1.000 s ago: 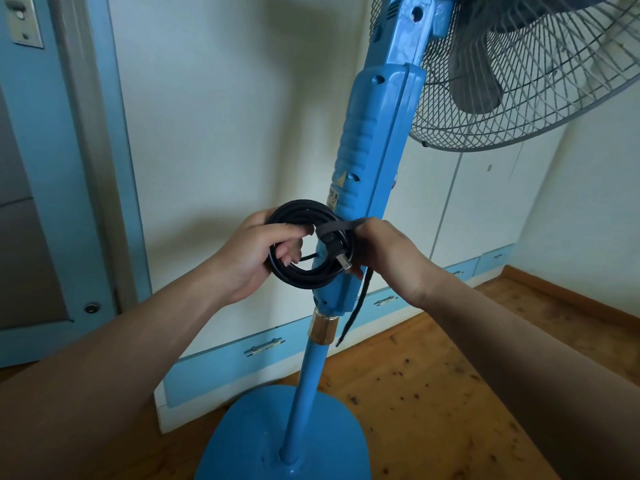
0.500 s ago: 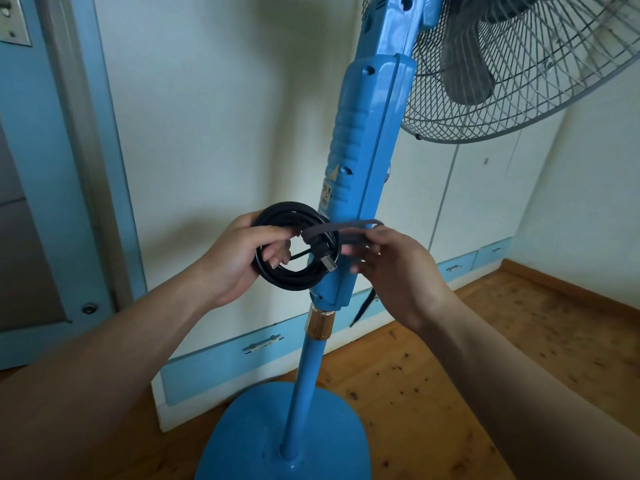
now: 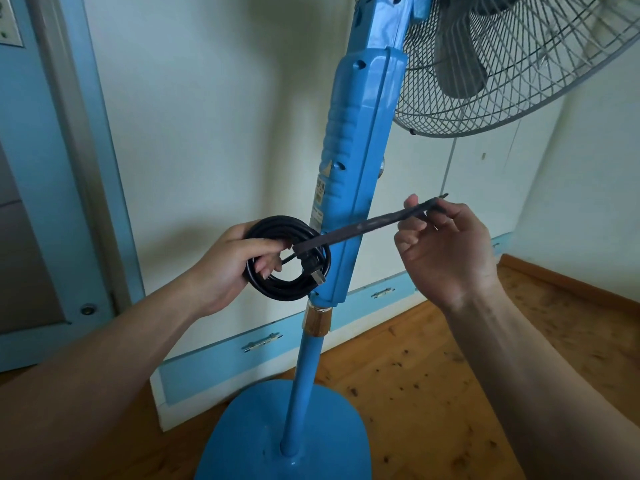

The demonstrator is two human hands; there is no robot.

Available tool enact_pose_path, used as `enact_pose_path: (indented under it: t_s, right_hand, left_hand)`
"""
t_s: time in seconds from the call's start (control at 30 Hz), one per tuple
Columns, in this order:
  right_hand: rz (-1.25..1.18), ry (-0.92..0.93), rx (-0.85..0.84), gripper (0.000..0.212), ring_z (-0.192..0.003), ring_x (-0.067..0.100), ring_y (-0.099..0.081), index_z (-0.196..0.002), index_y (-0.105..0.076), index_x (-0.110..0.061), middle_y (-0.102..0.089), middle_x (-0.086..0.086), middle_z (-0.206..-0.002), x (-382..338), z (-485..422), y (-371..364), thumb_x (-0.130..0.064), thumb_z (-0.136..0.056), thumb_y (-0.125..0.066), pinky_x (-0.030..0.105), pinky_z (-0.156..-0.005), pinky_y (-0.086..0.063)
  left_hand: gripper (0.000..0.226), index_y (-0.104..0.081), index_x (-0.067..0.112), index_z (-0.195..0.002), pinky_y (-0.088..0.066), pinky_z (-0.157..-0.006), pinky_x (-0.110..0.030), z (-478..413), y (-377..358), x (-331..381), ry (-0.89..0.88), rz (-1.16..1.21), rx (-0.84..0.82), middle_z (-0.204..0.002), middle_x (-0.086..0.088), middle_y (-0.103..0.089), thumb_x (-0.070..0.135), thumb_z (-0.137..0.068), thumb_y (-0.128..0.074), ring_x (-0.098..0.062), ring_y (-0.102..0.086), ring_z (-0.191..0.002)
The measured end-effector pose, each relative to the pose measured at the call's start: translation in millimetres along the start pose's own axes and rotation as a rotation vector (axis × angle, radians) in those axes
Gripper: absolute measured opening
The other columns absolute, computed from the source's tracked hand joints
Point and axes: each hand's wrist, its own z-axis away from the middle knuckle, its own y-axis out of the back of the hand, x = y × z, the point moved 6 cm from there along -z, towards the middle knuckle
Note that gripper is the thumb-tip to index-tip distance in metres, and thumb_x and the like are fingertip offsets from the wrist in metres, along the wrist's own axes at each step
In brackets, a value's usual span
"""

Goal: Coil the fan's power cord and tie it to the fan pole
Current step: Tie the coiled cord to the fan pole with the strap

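A blue standing fan rises in front of me, its thick upper pole (image 3: 356, 174) narrowing below a brass collar to a thin tube above the base. The black power cord (image 3: 277, 289) is wound into a small round coil held against the pole's left side. My left hand (image 3: 235, 268) grips that coil, fingers through its middle, with the plug hanging inside the loop. A dark flat strap (image 3: 367, 226) runs from the coil across the front of the pole, up and to the right. My right hand (image 3: 446, 251) pinches the strap's free end, stretched taut.
The fan's blue base (image 3: 242, 441) stands on a wooden floor (image 3: 450, 375). A grey wire fan guard (image 3: 512, 81) hangs at the upper right. Behind are a pale wall, low blue drawers (image 3: 263, 341) and a blue door frame (image 3: 52, 168) on the left.
My right hand has pulled the strap's end out from the pole to the right and upward, so the strap now lies straight across the pole. The left hand kept the coil in place.
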Motion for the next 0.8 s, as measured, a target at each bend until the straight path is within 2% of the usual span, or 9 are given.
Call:
enact_pose_path:
  t_s: [0.1, 0.2, 0.3, 0.43, 0.53, 0.6, 0.67, 0.73, 0.8]
  right_hand:
    - [0.015, 0.017, 0.011, 0.035, -0.056, 0.014, -0.045, -0.065, -0.042, -0.015, -0.065, 0.008, -0.078, -0.8, 0.2, -0.8, -0.014, -0.1, -0.045, 0.023, -0.058, -0.039]
    - [0.184, 0.068, 0.03, 0.036, -0.051, 0.016, -0.041, -0.066, -0.041, -0.015, -0.062, 0.009, -0.071, 2.2, 0.7, -3.5, -0.012, -0.102, -0.04, 0.024, -0.049, -0.041]
    - [0.469, 0.109, 0.013, 0.032, -0.049, 0.018, -0.043, -0.073, -0.05, -0.009, -0.065, 0.012, -0.067, 9.5, 4.0, -9.3, -0.01, -0.103, -0.038, 0.027, -0.047, -0.041]
    - [0.741, 0.109, -0.058, 0.032, -0.049, 0.021, -0.047, -0.077, -0.052, -0.005, -0.069, 0.016, -0.07, 24.4, 13.0, -14.9, -0.009, -0.104, -0.036, 0.031, -0.049, -0.042]
    - [0.809, 0.12, -0.095, 0.035, -0.05, 0.022, -0.047, -0.072, -0.048, -0.008, -0.07, 0.016, -0.071, 31.2, 22.1, -16.4, -0.007, -0.105, -0.036, 0.03, -0.049, -0.043]
    - [0.851, 0.135, -0.122, 0.035, -0.05, 0.022, -0.048, -0.071, -0.046, -0.009, -0.071, 0.016, -0.071, 36.6, 28.0, -15.4, -0.007, -0.104, -0.036, 0.028, -0.048, -0.045]
    - [0.872, 0.151, -0.156, 0.036, -0.049, 0.022, -0.048, -0.069, -0.046, -0.012, -0.071, 0.016, -0.071, 43.9, 34.1, -15.4, -0.006, -0.103, -0.038, 0.027, -0.048, -0.045]
    - [0.874, 0.166, -0.166, 0.036, -0.049, 0.021, -0.049, -0.067, -0.048, -0.013, -0.071, 0.015, -0.071, 51.5, 38.6, -13.5, -0.006, -0.102, -0.039, 0.026, -0.048, -0.045]
    - [0.881, 0.177, -0.15, 0.035, -0.049, 0.02, -0.05, -0.068, -0.049, -0.012, -0.071, 0.015, -0.071, 56.1, 39.9, -10.6, -0.006, -0.101, -0.04, 0.026, -0.048, -0.045]
  left_hand:
    - [0.028, -0.064, 0.022, -0.056, -0.048, -0.064, -0.018, 3.9, -3.3, -3.7, 0.002, -0.065, -0.022, -0.045, 0.001, -0.042, 0.012, -0.082, -0.059, -0.016, -0.044, -0.047]
    - [0.01, -0.067, 0.007, -0.082, -0.045, -0.067, -0.024, 10.4, -5.8, -12.7, 0.028, -0.215, -0.068, -0.052, -0.004, -0.053, 0.015, -0.08, -0.061, -0.018, -0.051, -0.055]
    - [0.003, -0.072, 0.017, -0.084, -0.046, -0.072, -0.026, 17.0, -17.0, -19.9, 0.019, -0.534, -0.217, -0.073, 0.002, -0.067, 0.015, -0.082, -0.07, -0.012, -0.062, -0.072]
    - [0.024, -0.067, 0.022, -0.103, -0.041, -0.081, -0.017, 27.3, -43.8, -32.8, -0.142, -1.146, -0.426, -0.096, 0.008, -0.062, 0.019, -0.081, -0.078, -0.009, -0.057, -0.095]
    - [0.04, -0.06, 0.023, -0.118, -0.034, -0.093, -0.014, 35.0, -54.0, -38.6, -0.25, -1.348, -0.446, -0.111, 0.008, -0.056, 0.032, -0.083, -0.075, -0.01, -0.047, -0.11]
    - [0.067, -0.051, 0.023, -0.133, -0.032, -0.107, -0.018, 42.1, -57.1, -44.8, -0.214, -1.381, -0.501, -0.127, 0.008, -0.048, 0.048, -0.077, -0.076, -0.008, -0.04, -0.122]
    - [0.09, -0.036, 0.028, -0.148, -0.027, -0.111, -0.013, 49.6, -61.1, -41.6, -0.097, -1.197, -0.502, -0.139, 0.016, -0.037, 0.054, -0.073, -0.078, 0.002, -0.034, -0.131]
    - [0.074, -0.046, 0.03, -0.143, -0.037, -0.104, -0.014, 53.3, -65.9, -27.1, -0.138, -0.907, -0.285, -0.133, 0.02, -0.049, 0.048, -0.078, -0.077, 0.004, -0.046, -0.127]
    - [0.037, -0.064, 0.029, -0.117, -0.05, -0.089, -0.029, 57.1, -70.6, -15.3, -0.182, -0.671, -0.043, -0.108, 0.011, -0.068, 0.037, -0.083, -0.076, -0.011, -0.065, -0.105]
